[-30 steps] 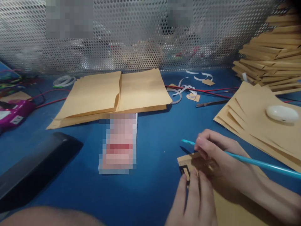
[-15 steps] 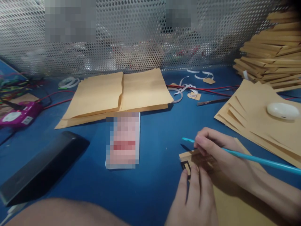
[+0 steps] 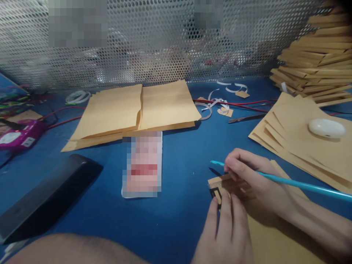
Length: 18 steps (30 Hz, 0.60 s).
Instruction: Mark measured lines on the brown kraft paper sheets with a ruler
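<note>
My right hand (image 3: 254, 179) grips a long thin light-blue stick (image 3: 302, 186) whose tip pokes out to the left past my fingers. That hand rests on the upper corner of a brown paper envelope (image 3: 275, 238) lying at the near right of the blue table (image 3: 178, 205). My left hand (image 3: 225, 234) lies flat with its fingertips pressing the same corner, beside a small black printed rectangle (image 3: 215, 192). My left forearm (image 3: 71, 251) crosses the bottom edge.
Two brown envelope piles (image 3: 137, 108) lie in the middle and a fanned pile (image 3: 299, 141) at the right carries a white oval case (image 3: 326, 128). A tall envelope stack (image 3: 316, 69), a black flat device (image 3: 44, 200), a blurred card (image 3: 143, 165), red wires (image 3: 247, 106) and a mesh wall (image 3: 165, 40) surround them.
My hands have barely shifted on the envelope corner. The view has swung slightly, so the table's objects sit a little further right than a second ago.
</note>
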Each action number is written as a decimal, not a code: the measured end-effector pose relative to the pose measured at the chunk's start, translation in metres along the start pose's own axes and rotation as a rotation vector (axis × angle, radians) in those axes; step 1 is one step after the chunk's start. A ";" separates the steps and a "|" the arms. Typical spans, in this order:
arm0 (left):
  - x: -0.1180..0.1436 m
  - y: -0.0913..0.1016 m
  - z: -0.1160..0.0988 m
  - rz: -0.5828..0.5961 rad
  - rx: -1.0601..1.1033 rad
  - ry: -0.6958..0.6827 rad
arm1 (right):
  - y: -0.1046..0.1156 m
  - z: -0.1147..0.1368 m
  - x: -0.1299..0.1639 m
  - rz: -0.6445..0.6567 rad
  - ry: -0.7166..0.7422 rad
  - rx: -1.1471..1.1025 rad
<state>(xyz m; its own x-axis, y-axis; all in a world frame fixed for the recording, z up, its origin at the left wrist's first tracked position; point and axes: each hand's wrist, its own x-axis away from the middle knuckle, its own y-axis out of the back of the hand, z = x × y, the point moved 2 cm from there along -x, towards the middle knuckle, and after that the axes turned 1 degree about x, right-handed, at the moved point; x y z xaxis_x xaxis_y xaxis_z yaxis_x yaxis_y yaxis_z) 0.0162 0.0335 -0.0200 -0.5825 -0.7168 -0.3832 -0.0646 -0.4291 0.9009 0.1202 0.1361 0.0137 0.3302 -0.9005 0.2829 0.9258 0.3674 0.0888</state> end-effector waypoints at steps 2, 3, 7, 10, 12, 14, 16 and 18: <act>0.000 0.001 0.000 -0.007 0.005 0.004 | 0.000 0.001 0.000 -0.008 0.006 0.021; 0.000 0.001 0.000 -0.005 0.004 0.003 | 0.000 0.002 0.000 -0.019 0.015 0.050; 0.002 0.000 -0.002 0.008 -0.014 -0.018 | 0.000 0.007 0.000 -0.060 0.056 0.172; 0.002 -0.002 -0.002 0.045 -0.030 -0.038 | 0.000 0.007 0.000 -0.061 0.048 0.171; 0.002 -0.003 -0.001 0.070 -0.028 -0.055 | -0.001 0.007 0.000 -0.062 0.039 0.153; 0.002 -0.003 -0.001 0.091 -0.019 -0.063 | -0.001 0.006 0.000 -0.058 0.044 0.151; 0.002 -0.003 -0.001 0.109 -0.007 -0.074 | -0.001 0.005 0.000 -0.056 0.041 0.144; 0.002 -0.003 -0.001 0.125 0.006 -0.088 | -0.001 0.003 0.000 -0.054 0.036 0.117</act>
<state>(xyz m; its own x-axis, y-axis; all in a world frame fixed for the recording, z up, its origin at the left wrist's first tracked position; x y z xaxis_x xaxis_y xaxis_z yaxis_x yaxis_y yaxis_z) 0.0165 0.0328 -0.0238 -0.6549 -0.7136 -0.2488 0.0080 -0.3357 0.9419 0.1187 0.1369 0.0168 0.2891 -0.9266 0.2404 0.9152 0.3412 0.2146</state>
